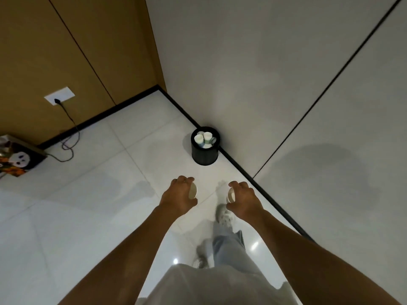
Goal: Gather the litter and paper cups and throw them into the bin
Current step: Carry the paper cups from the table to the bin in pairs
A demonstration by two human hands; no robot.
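A small black round bin [205,156] stands on the tiled floor against the white wall, holding several paper cups [203,139]. Both my arms reach forward over the floor, short of the bin. My left hand [178,195] grips a paper cup [193,191] on its side, its open mouth turned right. My right hand [244,198] grips another paper cup [231,195], its mouth turned left. The two hands are level with each other, a gap of floor between them.
A white wall with a black skirting [242,170] runs on the right; brown panels [66,51] stand on the left with a socket and a loose black cable [68,146]. A printed bag [17,157] sits at the left edge. My legs and shoes show below.
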